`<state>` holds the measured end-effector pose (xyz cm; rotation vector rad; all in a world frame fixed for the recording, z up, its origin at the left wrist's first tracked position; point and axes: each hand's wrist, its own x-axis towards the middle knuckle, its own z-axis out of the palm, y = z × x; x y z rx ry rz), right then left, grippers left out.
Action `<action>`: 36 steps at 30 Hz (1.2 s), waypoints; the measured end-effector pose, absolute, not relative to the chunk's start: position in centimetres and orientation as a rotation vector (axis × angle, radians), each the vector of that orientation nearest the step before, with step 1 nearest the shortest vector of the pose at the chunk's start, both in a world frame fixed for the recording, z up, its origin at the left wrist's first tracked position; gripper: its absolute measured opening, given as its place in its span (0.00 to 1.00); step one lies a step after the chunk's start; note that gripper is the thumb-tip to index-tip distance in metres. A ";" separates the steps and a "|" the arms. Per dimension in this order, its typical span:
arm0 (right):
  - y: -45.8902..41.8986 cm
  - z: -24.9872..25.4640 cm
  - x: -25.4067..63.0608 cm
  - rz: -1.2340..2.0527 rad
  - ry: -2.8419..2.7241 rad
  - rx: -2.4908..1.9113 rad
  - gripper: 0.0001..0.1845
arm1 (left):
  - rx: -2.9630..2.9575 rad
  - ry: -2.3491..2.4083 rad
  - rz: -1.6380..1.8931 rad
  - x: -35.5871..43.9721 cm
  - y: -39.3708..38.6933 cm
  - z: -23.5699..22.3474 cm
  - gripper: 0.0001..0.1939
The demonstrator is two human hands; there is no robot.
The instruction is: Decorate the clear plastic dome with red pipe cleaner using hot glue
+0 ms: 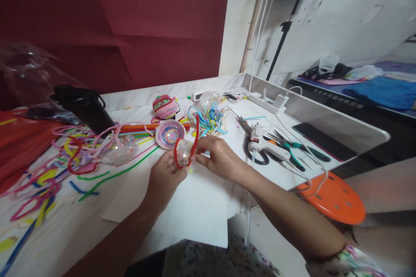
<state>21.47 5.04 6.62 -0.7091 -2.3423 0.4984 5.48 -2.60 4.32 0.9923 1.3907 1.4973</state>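
My left hand (164,177) and my right hand (217,156) together hold a small clear plastic ball (184,155) above the white table (201,207). A red pipe cleaner (195,138) is bent around the ball, one end sticking up. My left fingers pinch the ball from the left and below, my right fingers from the right. Just behind lie a pink bowl-shaped half shell (170,133) and another clear ball (122,150).
Loose coloured pipe cleaners (48,177) cover the table's left. A black pot (85,106) stands behind them. To the right lie a glue gun (260,138), scissors (256,156), pliers (292,147) and a phone (321,140). An orange stool (334,199) is beside the table.
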 end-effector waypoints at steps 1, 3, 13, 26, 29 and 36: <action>5.0 6.7 21.5 0.517 -2.337 -0.720 0.06 | 0.995 1.393 1.493 5.5 -2.6 4.3 0.18; 4.9 6.8 21.6 0.553 -2.326 -0.729 0.06 | 1.004 1.395 1.488 5.5 -2.6 4.3 0.18; 4.8 6.7 21.3 0.557 -2.290 -0.684 0.09 | 1.026 1.395 1.486 5.4 -2.5 4.0 0.19; 4.7 6.4 21.2 0.534 -2.315 -0.659 0.10 | 1.073 1.419 1.452 5.3 -2.6 3.9 0.19; 4.8 6.2 21.1 0.503 -2.310 -0.654 0.10 | 1.087 1.409 1.449 5.3 -2.7 3.8 0.19; 4.8 6.1 20.8 0.517 -2.323 -0.717 0.09 | 1.069 1.415 1.464 5.3 -2.6 3.8 0.19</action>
